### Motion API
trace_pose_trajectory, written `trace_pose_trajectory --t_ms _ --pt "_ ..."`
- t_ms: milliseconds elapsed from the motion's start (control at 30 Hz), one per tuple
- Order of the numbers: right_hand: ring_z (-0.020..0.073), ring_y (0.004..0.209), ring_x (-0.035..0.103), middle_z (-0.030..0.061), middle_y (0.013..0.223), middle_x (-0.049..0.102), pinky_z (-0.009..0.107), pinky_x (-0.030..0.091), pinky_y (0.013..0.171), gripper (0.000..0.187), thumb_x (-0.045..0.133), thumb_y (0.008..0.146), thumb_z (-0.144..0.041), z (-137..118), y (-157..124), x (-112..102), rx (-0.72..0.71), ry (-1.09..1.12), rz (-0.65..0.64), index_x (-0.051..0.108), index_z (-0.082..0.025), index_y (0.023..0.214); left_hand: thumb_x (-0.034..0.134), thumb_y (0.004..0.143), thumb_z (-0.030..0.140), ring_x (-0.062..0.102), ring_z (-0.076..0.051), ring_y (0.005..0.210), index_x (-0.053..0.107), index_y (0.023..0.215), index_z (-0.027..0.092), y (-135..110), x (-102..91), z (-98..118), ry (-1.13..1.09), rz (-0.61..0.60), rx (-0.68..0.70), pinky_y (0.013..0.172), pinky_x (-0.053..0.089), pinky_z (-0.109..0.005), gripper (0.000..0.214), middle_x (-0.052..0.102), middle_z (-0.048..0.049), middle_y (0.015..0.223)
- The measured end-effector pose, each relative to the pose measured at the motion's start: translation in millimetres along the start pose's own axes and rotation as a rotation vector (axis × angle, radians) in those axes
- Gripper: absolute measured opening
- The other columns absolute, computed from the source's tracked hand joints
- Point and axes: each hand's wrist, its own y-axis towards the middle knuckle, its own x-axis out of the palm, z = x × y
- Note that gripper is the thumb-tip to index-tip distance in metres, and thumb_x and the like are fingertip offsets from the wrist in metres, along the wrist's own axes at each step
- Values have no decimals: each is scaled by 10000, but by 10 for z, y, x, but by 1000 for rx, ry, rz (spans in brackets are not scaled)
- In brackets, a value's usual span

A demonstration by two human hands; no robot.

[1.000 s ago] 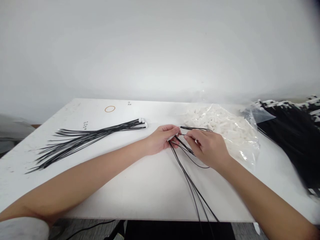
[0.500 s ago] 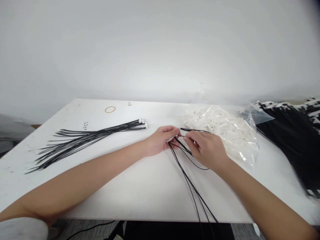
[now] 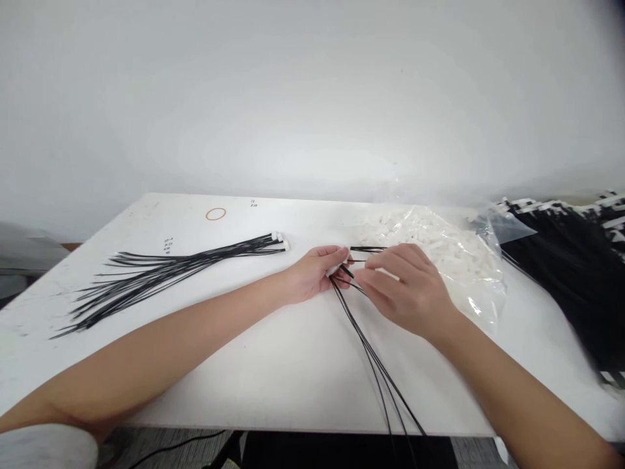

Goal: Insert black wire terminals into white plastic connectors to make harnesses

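Observation:
My left hand point(image 3: 319, 273) is closed on a small white connector point(image 3: 336, 266), most of it hidden by the fingers. Black wires point(image 3: 368, 345) run from this hand down over the table's front edge, and others stretch rightward behind my right hand. My right hand point(image 3: 405, 286) is just right of the connector, beside the wires. Its thumb and forefinger are apart with a gap between them; the other fingers are partly hidden. Left of my hands lies a bundle of black wires point(image 3: 180, 270) with white connectors point(image 3: 280, 241) at its right end.
A clear plastic bag point(image 3: 439, 247) full of white connectors lies behind my right hand. A large pile of black wires point(image 3: 556, 280) with white ends occupies the right side. A rubber band point(image 3: 215, 213) lies at the back left of the white table point(image 3: 273, 371), near handwritten marks.
My right thumb and forefinger were pinched on a thin black wire and are now apart, with the hand slightly raised. My left hand has stayed almost still.

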Motion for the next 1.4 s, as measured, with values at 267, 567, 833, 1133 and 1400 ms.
trace_pose_trajectory --t_ms 267,567,833,1133,1400 --pt "109 712 437 -32 740 578 310 323 746 141 516 773 -100 -68 -39 95 -163 56 -162 578 -217 724 587 769 303 534 -72 533 552 745 109 -9 23 17 -35 25 0 572 460 -222 199 540 -12 644" --pt "92 669 429 -41 746 577 310 328 739 166 514 784 -79 -45 -35 139 -204 15 -108 577 -231 761 604 751 335 531 -72 546 559 747 109 2 3 7 -45 -1 11 569 444 -216 231 548 -19 653" --pt "83 646 436 -50 695 560 306 330 724 181 505 786 -65 -41 -23 119 -208 5 -76 562 -221 714 608 749 328 529 -65 533 563 747 113 -11 17 18 -34 14 12 581 448 -223 220 545 -7 654" --pt "95 675 509 -25 756 610 311 361 736 106 528 785 -165 -26 -14 71 -71 180 -103 590 -229 843 619 741 324 520 -60 540 565 732 112 12 6 -9 -45 22 20 575 448 -211 219 544 -12 652" --pt "109 564 551 -10 632 605 266 454 532 24 619 735 -213 107 33 -56 645 834 217 618 -214 759 601 749 351 536 -71 549 570 767 119 -8 8 7 20 42 16 576 493 -240 235 523 -4 692"
